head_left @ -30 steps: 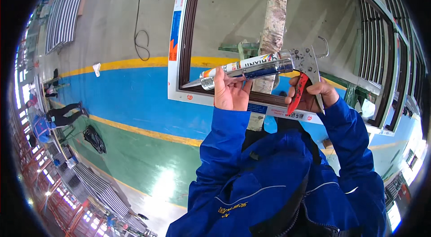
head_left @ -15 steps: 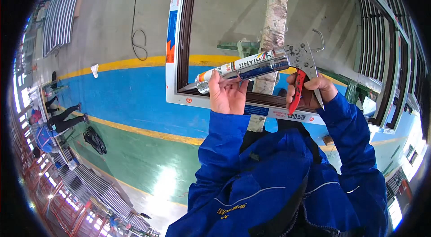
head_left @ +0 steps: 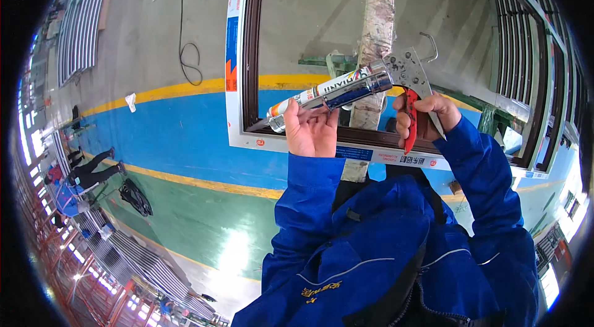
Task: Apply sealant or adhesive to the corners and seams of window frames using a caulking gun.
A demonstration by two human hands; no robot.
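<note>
A caulking gun [head_left: 405, 71] loaded with a white sealant cartridge [head_left: 339, 84] lies slantwise across my front. My left hand [head_left: 314, 133], palm up, has its fingers and thumb around the front of the cartridge and its metal cradle. Around the gun's red lever [head_left: 411, 123] and pale metal handle my right hand [head_left: 438, 111] is closed. The nozzle [head_left: 258, 125] points left and slightly down, at the near left inner corner of a dark window frame [head_left: 250, 67] edged with white printed protective film. From the picture I cannot tell whether its tip touches the frame.
A paint-smeared beam [head_left: 378, 17] runs away under the frame. Stacked metal profiles [head_left: 86, 24] lie at far left, a black cable [head_left: 182, 36] on the floor. Another person [head_left: 80, 172] is at the left beside a dark bag [head_left: 135, 197]. A green stand [head_left: 339, 66] shows through the frame.
The gun's rear end and my right hand have shifted slightly up and away from me. The red lever stands more upright. My left hand keeps its hold, almost unmoved.
</note>
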